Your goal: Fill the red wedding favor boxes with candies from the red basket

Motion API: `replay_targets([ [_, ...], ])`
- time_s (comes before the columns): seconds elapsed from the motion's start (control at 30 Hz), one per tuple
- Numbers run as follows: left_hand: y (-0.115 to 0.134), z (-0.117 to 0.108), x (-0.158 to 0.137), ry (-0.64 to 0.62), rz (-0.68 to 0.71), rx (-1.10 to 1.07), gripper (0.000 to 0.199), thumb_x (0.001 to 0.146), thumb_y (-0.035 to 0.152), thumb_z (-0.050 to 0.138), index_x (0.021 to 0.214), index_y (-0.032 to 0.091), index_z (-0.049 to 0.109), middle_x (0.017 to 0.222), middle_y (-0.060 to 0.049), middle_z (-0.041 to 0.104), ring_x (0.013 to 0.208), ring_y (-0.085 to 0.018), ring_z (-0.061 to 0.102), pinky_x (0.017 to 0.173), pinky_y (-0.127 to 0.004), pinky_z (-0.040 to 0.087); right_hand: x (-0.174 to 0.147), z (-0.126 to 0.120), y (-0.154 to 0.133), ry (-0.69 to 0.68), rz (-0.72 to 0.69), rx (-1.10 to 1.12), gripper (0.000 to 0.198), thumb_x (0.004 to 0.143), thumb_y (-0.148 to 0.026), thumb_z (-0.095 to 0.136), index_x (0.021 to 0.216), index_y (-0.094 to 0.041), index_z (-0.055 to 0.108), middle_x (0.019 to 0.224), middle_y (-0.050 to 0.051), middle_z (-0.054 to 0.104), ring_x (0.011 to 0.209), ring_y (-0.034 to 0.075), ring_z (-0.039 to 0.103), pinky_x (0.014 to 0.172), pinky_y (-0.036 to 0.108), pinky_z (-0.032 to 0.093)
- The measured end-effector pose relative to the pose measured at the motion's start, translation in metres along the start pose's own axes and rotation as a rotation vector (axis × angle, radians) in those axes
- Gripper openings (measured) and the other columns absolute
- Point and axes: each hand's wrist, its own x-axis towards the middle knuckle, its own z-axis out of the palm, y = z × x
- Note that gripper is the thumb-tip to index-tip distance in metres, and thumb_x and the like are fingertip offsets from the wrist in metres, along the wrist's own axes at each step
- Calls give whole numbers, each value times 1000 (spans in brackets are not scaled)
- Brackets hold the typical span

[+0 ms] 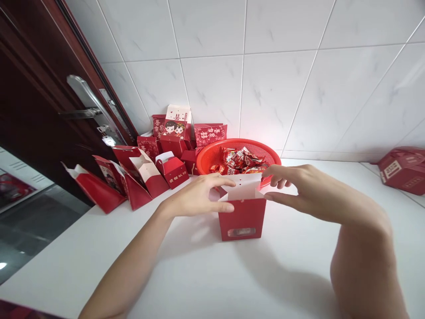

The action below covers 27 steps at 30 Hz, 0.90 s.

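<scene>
A red paper gift box [242, 217] stands upright on the white tabletop. Its white-lined top is unfolded, and a small clear window shows low on its front. At the box's upper left corner is my left hand [202, 195], thumb and forefinger spread apart. My right hand [299, 190] is at the upper right corner, its thumb by the side flap and its other fingers bent near the back flap. A gap shows between that thumb and the fingers; whether they touch the paper is hard to tell. What lies inside the box is hidden.
Behind the box sits a red plastic basket [274, 155] holding wrapped snacks [241, 159]. Several red gift boxes [175, 170] crowd the back left, some with tops unfolded. Another red box [405, 170] is at far right. A dark door [40, 88] borders the table's left side; tiled wall [212, 88] behind.
</scene>
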Motion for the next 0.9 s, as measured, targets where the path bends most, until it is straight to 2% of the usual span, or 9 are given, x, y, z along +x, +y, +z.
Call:
replay_targets([
  [0.13, -15, 6, 12, 114, -9, -161, 40, 84, 48, 73, 114, 21, 74, 120, -7, 75, 112, -27, 69, 97, -39, 56, 12, 3, 7, -86, 81, 31, 38, 95, -49, 55, 121, -23, 62, 93, 5, 73, 81, 22, 69, 64, 31, 49],
  [0.3, -20, 8, 17, 157, 6, -222, 34, 84, 45, 74, 108, 20, 77, 115, -7, 77, 110, -27, 70, 97, -39, 57, 22, 8, 15, -173, 136, 72, 48, 96, -53, 53, 132, -21, 56, 101, 8, 73, 84, 23, 69, 65, 33, 51],
  [0.43, -13, 2, 13, 261, 42, -222, 31, 84, 46, 74, 103, 21, 78, 113, -7, 77, 111, -27, 69, 100, -39, 55, 28, 9, 23, -180, 97, 233, 54, 94, -58, 56, 137, -24, 53, 112, 9, 71, 95, 24, 70, 74, 35, 56],
  [0.57, -10, -1, 10, 381, 60, -287, 37, 83, 48, 76, 107, 21, 78, 121, -9, 75, 116, -31, 67, 100, -41, 55, 35, 11, 27, -155, -34, 444, 55, 93, -55, 60, 137, -23, 53, 123, 11, 67, 107, 23, 68, 84, 35, 58],
  [0.7, -12, 2, 10, 472, 118, -342, 60, 84, 49, 76, 137, 25, 63, 141, -10, 65, 125, -32, 64, 101, -42, 56, 44, 20, 28, -99, -132, 651, 45, 93, -52, 62, 126, -21, 61, 111, 8, 69, 100, 22, 69, 84, 34, 59],
  [0.8, -15, 5, 11, 505, 147, -414, 79, 82, 49, 78, 151, 25, 47, 131, -12, 71, 116, -31, 69, 96, -42, 59, 49, 28, 28, -77, -157, 846, 32, 92, -49, 67, 104, -20, 67, 96, 7, 71, 88, 20, 70, 76, 32, 60],
  [0.9, -14, 6, 13, 499, 137, -479, 79, 81, 47, 79, 149, 21, 47, 120, -12, 75, 109, -30, 72, 92, -40, 60, 52, 33, 27, -72, -140, 1004, 26, 91, -44, 70, 91, -18, 66, 87, 6, 72, 81, 20, 71, 69, 31, 60],
])
